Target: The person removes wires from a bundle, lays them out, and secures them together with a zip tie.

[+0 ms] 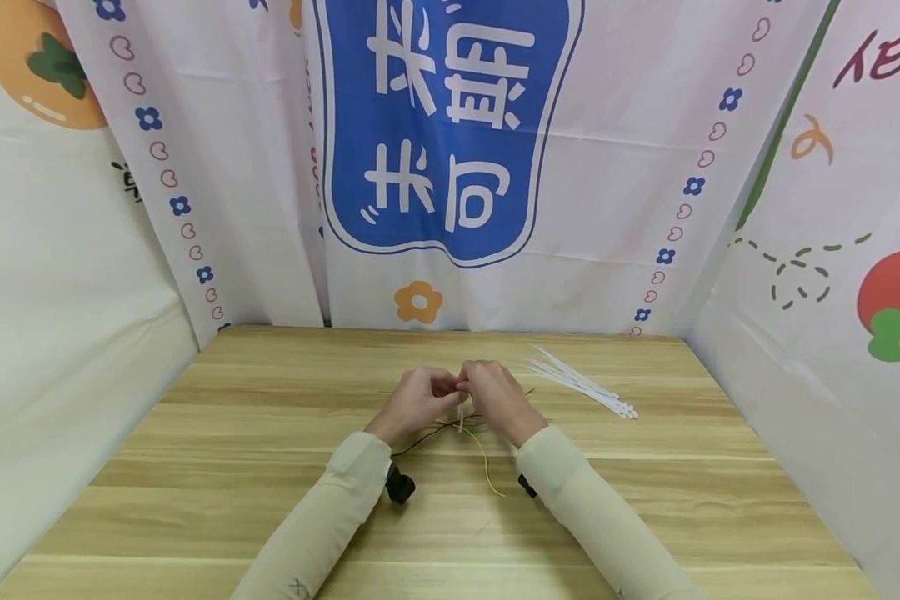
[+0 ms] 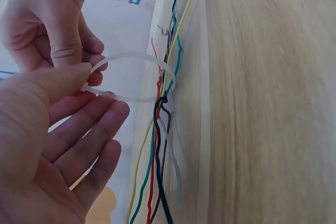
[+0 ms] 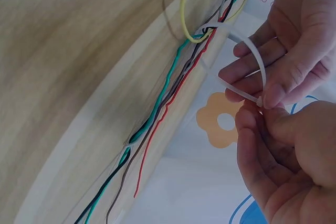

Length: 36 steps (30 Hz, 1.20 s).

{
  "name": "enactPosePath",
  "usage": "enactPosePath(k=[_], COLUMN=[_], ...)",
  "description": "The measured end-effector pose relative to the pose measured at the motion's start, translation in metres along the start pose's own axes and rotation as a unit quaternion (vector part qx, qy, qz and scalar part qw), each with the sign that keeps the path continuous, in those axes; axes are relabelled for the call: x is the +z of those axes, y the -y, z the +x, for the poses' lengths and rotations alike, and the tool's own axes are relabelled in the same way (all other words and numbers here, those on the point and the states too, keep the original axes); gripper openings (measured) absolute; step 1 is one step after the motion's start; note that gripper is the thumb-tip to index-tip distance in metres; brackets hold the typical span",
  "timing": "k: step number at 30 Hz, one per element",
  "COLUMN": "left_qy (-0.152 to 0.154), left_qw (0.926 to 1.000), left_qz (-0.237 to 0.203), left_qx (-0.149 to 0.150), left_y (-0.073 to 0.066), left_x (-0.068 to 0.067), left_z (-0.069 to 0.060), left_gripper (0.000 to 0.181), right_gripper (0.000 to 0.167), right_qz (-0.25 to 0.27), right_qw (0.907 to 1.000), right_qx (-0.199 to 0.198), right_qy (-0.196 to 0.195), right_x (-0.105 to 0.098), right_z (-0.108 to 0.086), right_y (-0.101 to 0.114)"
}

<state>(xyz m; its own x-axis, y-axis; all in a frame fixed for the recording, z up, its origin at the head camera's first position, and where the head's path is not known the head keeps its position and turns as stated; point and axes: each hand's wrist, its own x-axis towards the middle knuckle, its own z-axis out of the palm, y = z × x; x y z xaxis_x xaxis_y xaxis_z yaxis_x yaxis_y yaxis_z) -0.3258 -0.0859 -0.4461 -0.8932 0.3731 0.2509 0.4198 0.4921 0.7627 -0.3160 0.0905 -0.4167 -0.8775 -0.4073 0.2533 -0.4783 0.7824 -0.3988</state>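
A white cable tie forms a loop around a bundle of thin coloured wires, red, black, green, yellow and grey among them. My left hand pinches the tie near its joined end between thumb and fingers. Close against it, my right hand pinches at the same end; in the right wrist view the tie's small head shows between the fingertips of both hands. The loop is wide and hangs loosely about the wires. One yellow wire curves out toward me on the table.
Several white cable ties lie in a fanned pile to the right of my hands on the wooden table. Printed cloth hangs behind the table's far edge and along both sides.
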Motion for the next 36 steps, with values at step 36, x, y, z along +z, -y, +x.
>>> enactPosePath(k=[36], left_qy=[-0.074], left_qw=[0.9914], left_qz=[0.106], left_qx=[0.019], left_y=[-0.014], left_x=[0.018], left_z=[-0.005], left_gripper=[0.020], right_gripper=[0.018], right_qz=[-0.055], right_qw=[0.9973], right_qx=[-0.048], right_qy=[0.012], right_x=[0.000], right_z=[-0.002], right_y=[-0.005])
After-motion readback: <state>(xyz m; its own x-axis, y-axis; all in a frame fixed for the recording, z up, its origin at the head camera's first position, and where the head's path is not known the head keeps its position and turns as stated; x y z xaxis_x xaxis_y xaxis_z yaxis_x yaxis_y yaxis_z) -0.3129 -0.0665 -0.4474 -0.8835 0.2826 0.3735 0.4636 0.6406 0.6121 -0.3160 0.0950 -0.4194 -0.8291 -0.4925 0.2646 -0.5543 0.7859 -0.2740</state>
